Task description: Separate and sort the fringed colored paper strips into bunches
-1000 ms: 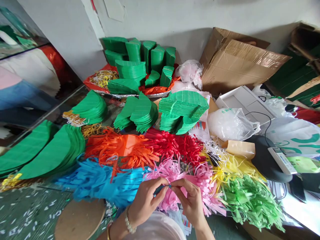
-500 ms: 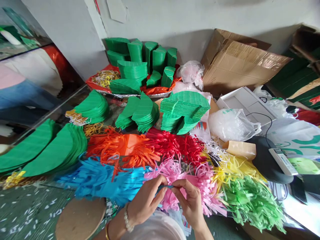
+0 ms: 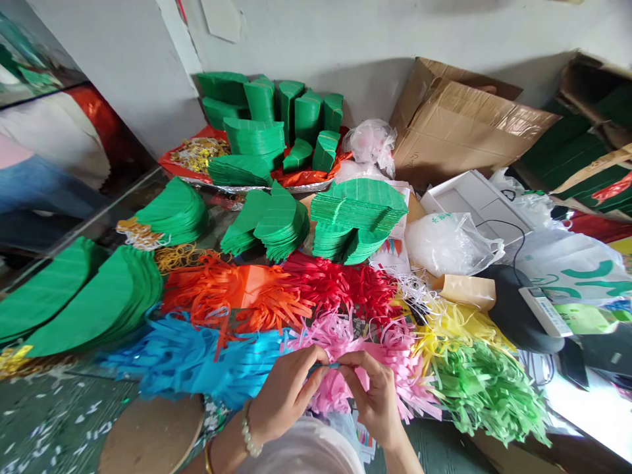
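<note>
Between both my hands is a small twisted strip of blue paper point(image 3: 334, 365). My left hand point(image 3: 289, 388) pinches one end of it between thumb and forefinger, and my right hand point(image 3: 378, 398) pinches the other end. Just beyond my fingers lies a heap of pink paper fringe point(image 3: 340, 332). Blue fringe point(image 3: 182, 355) spreads out left of my left hand. On the right, past my right hand, are yellow fringe point(image 3: 454, 329) and light green fringe point(image 3: 486, 388). Under my wrists a whitish, bag-lined bucket point(image 3: 306, 447) shows in part.
Orange fringe point(image 3: 237, 289) and red fringe point(image 3: 340, 283) lie farther back. Stacks of green half-round paper point(image 3: 281, 227) stand behind them and at left. A cardboard box point(image 3: 464, 125), plastic bags point(image 3: 444, 243) and a white box lid point(image 3: 474, 197) crowd the right. A round brown board point(image 3: 151, 434) sits lower left.
The whole view has shifted slightly to the left. My hands keep the same pinch on the blue strip, with barely any movement.
</note>
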A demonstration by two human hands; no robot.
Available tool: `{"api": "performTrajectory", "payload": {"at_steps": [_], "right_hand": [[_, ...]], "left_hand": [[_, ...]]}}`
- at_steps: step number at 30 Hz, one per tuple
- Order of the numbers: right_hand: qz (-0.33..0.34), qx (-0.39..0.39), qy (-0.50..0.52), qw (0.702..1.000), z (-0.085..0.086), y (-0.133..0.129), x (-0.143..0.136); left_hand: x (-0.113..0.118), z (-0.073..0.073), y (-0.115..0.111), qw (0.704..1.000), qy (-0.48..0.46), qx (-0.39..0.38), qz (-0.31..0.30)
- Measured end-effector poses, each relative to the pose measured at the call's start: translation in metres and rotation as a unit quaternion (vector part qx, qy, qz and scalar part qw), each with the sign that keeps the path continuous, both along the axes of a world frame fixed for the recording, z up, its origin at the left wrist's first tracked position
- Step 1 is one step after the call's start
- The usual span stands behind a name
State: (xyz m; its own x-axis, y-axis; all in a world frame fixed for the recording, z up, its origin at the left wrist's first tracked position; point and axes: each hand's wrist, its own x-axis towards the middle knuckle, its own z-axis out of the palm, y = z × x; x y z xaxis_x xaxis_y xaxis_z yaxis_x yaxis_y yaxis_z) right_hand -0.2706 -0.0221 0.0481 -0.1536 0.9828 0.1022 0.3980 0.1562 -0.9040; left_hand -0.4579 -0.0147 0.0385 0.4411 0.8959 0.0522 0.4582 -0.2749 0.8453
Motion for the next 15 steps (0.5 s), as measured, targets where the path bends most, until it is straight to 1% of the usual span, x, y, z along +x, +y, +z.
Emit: {"api": "performTrajectory", "payload": {"at_steps": [3,5,8,10,12,15], "right_hand": [[-0.020,0.020,-0.051,0.998,-0.002,-0.002,-0.001],[-0.019,0.065,-0.098,0.993,-0.003,-0.005,-0.002],[0.000,0.144,-0.166,0.976,-0.004,-0.009,-0.005],[0.003,0.174,-0.203,0.964,-0.003,-0.011,-0.005],[-0.007,0.193,-0.239,0.952,-0.002,-0.014,-0.005],[-0.010,0.210,-0.281,0.936,-0.003,-0.017,-0.003]], "left_hand": [[0.001,0.000,0.000,1.000,-0.010,0.017,0.021],[0.003,0.001,0.002,0.999,-0.021,0.016,0.029],[0.008,0.001,0.008,0.998,-0.047,0.000,0.033],[0.011,0.001,0.014,0.997,-0.066,-0.043,0.017],[0.013,0.001,0.019,0.988,-0.092,-0.124,-0.014],[0.016,-0.001,0.025,0.952,-0.164,-0.253,-0.045]]}}
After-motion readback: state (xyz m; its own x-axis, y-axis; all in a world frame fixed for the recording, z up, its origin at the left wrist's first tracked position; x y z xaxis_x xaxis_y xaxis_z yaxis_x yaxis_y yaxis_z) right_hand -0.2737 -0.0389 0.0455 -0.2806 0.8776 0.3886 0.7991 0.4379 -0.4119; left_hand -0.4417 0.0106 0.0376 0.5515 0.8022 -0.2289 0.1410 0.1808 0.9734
